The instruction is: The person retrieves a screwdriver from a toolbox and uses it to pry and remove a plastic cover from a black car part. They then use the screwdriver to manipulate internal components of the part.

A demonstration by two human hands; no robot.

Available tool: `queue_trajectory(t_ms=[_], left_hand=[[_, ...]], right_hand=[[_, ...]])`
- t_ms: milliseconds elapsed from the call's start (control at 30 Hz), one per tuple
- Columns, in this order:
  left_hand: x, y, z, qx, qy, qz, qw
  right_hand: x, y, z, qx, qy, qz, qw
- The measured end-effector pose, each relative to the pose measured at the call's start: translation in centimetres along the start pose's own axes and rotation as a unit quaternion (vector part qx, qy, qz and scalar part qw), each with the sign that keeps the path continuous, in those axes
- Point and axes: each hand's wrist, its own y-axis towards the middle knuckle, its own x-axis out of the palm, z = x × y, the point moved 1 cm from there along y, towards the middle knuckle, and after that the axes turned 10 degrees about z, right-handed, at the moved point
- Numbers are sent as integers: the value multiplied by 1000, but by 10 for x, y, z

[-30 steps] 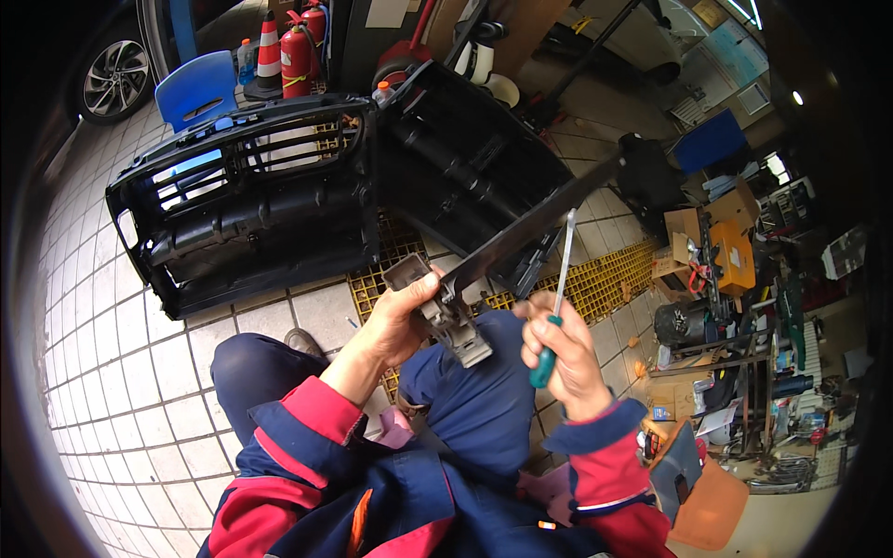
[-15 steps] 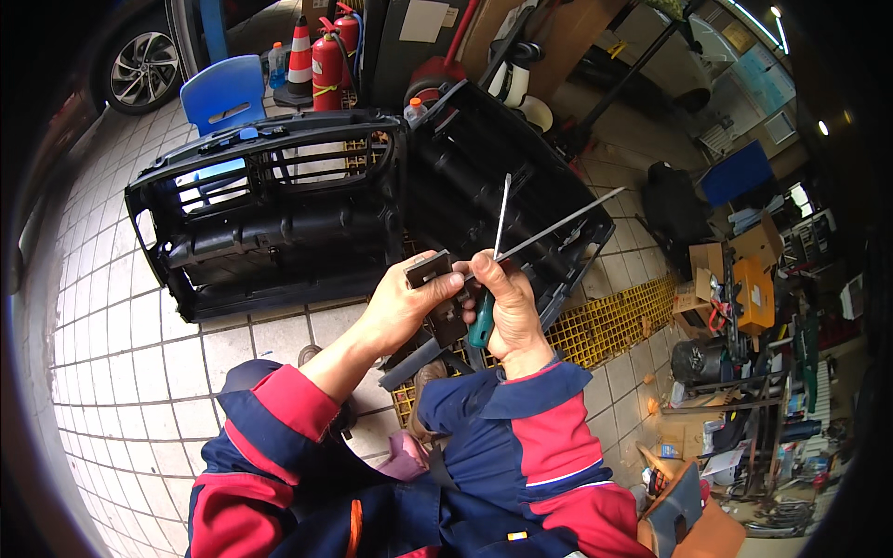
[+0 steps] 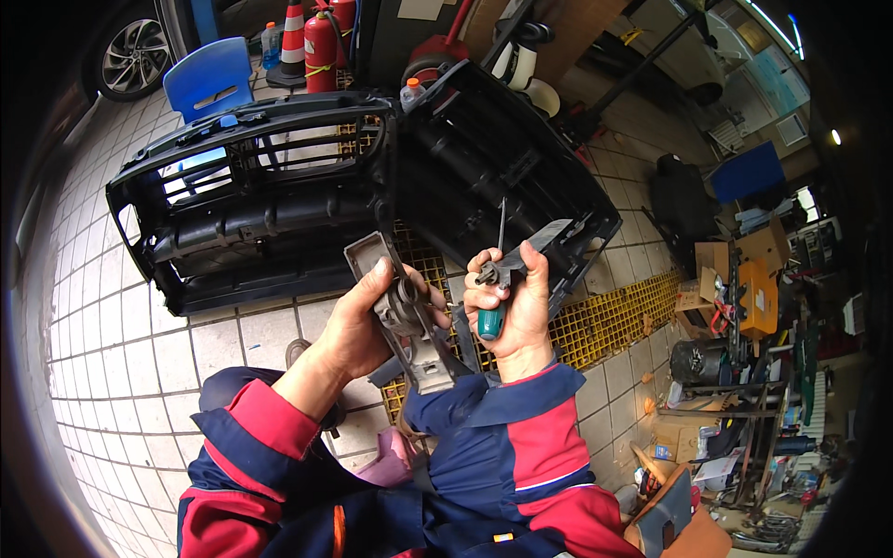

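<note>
My left hand (image 3: 352, 327) is closed around a long grey-brown bracket (image 3: 428, 361), its thumb along one edge. A rounded part shows at the bracket's middle, and a rectangular opening at its upper end. In my right hand (image 3: 526, 321), to the right of it and apart, are a screwdriver (image 3: 489, 323) with a green handle and a flat dark blade-shaped strip (image 3: 547, 239). The screwdriver's shank points up and away. A small fitting sits at the strip's near end, by my fingers. Beyond both hands lies a black slatted plastic frame (image 3: 270, 219).
A second black frame (image 3: 484, 139) leans to the right of the first. Yellow floor grating (image 3: 619, 312) crosses the tiles. A blue chair (image 3: 209, 79), a traffic cone (image 3: 292, 42) and a fire extinguisher (image 3: 321, 53) stand behind. At right is a cluttered shelf with an orange case (image 3: 758, 296).
The bracket has turned to show its long side, and my left hand has drawn it away from my right. The strip in my right hand has rotated from edge-on to its broad face.
</note>
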Motion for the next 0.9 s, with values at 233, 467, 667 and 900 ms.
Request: queue_trajectory(t_ms=[233, 467, 667, 900], left_hand=[[1, -2, -8, -53, 1, 84, 995], [-5, 0, -9, -114, -75, 69, 988], [-7, -3, -8, -123, -133, -19, 983], [-9, -2, -13, -158, -233, -53, 958]], right_hand=[[-4, -3, 4, -14, -36, -24, 999], [1, -7, 18, -47, -139, -68, 987], [5, -10, 26, -19, -150, -142, 978], [6, -9, 31, 12, -122, -169, 978]])
